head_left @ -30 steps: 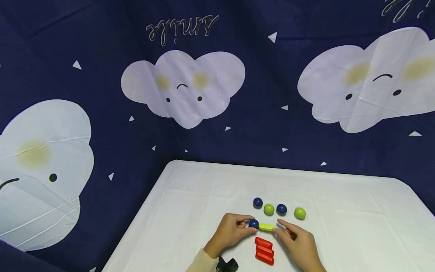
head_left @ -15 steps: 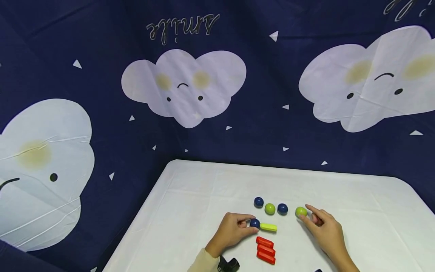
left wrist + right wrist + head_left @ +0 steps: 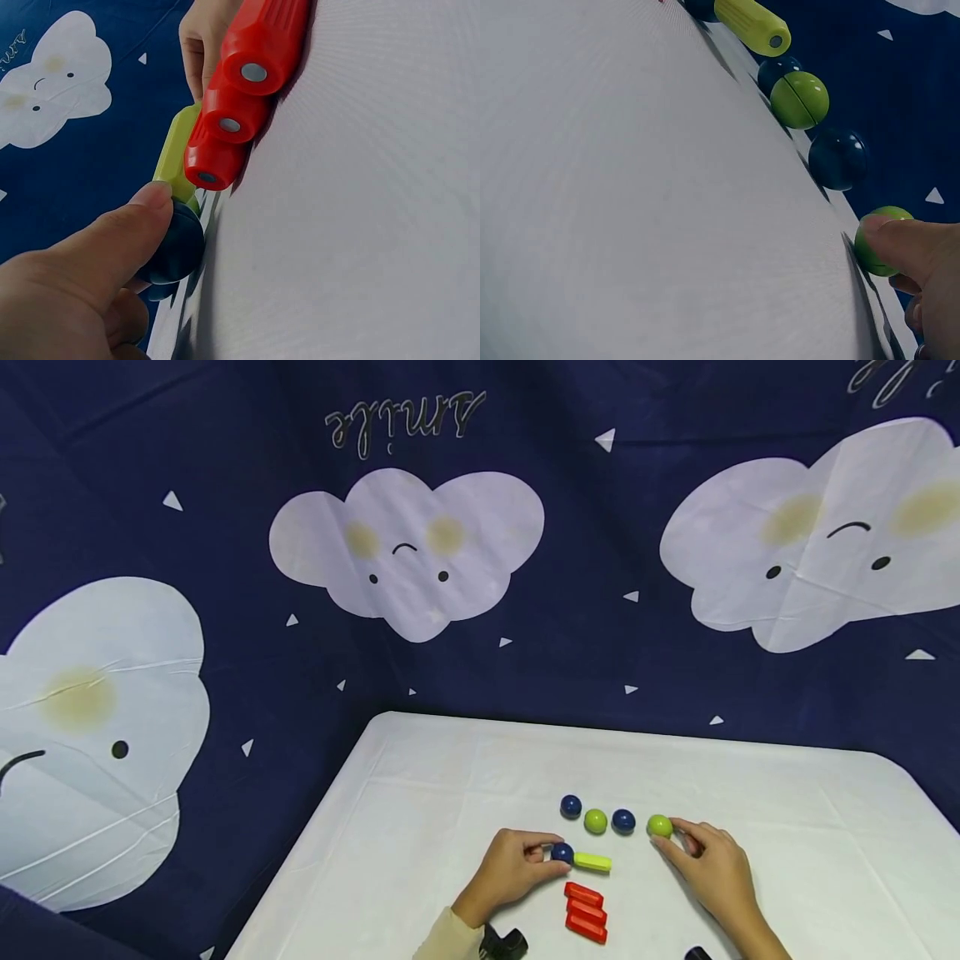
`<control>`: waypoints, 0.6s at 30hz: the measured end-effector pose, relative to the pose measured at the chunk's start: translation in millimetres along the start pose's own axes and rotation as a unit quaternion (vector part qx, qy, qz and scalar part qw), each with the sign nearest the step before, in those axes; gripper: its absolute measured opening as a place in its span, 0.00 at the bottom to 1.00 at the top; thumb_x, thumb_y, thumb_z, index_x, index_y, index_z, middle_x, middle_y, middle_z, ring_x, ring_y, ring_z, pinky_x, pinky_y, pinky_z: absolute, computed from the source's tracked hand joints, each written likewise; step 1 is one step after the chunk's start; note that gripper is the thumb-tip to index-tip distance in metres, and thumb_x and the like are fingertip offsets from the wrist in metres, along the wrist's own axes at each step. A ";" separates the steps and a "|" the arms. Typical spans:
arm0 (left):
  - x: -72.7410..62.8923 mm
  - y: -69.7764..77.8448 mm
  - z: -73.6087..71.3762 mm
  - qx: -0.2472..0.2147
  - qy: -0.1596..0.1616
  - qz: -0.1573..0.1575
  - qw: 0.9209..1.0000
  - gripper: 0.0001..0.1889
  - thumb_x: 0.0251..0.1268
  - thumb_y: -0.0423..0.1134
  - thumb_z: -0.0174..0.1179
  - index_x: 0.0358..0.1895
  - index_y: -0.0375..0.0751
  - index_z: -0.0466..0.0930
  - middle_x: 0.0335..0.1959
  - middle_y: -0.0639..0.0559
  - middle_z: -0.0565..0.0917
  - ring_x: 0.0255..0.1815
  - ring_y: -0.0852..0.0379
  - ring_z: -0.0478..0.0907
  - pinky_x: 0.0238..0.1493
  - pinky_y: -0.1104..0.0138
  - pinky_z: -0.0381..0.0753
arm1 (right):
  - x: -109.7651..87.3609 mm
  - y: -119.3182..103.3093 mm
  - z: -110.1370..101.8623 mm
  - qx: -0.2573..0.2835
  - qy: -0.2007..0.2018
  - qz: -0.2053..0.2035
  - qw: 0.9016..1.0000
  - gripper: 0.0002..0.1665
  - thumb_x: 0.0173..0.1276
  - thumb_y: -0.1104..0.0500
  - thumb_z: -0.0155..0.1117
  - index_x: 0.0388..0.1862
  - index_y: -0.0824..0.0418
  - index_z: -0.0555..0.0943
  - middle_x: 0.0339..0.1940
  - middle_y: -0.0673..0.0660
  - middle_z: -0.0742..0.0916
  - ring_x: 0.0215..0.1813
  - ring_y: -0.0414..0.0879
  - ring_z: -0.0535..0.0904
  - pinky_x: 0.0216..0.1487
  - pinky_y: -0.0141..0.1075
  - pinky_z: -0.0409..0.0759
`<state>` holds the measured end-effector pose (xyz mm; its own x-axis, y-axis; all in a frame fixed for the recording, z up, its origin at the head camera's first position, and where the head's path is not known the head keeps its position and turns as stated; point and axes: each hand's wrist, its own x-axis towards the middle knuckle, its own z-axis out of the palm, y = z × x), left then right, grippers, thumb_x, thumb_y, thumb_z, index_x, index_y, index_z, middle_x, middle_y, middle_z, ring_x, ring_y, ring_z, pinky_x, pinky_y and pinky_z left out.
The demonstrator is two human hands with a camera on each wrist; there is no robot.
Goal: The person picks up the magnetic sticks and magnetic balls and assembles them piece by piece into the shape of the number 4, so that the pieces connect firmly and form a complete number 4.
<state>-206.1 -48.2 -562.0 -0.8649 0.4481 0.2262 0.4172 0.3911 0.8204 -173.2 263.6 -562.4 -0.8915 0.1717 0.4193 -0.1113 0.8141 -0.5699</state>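
Observation:
My left hand pinches a dark blue ball between thumb and forefinger. A yellow-green rod extends rightward from that ball, its end against it; in the right wrist view the rod's free end shows a round metal disc. My right hand pinches a green ball at the right end of a row, with the thumb across its near side. Left of it in the row are a blue ball, another green ball and a further blue ball.
Several red rods lie side by side between the hands, nearer the person, with metal discs at their ends in the left wrist view. All rest on a white table. A dark blue cloud-print cloth hangs behind it.
My right hand has left the yellow-green rod, moved right to the end green ball and taken hold of it; the ball has shifted slightly left. The left hand keeps its pinch.

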 end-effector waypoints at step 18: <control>0.3 1.0 -1.1 -0.013 -0.006 -0.012 1.000 0.19 0.57 0.50 0.76 0.49 0.47 0.90 0.14 0.67 0.64 0.15 0.72 0.59 0.20 0.75 0.58 | -21.5 -13.8 -1.0 -0.016 -0.006 -0.014 1.000 0.22 0.55 0.45 0.83 0.40 0.59 0.89 0.20 0.44 0.68 0.28 0.40 0.62 0.29 0.34 0.59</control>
<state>-206.2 -48.6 -560.5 -0.8716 0.4477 0.1995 0.3882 0.3820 0.8387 -152.1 249.2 -562.8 -0.8937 0.1410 0.4259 -0.1227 0.8364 -0.5342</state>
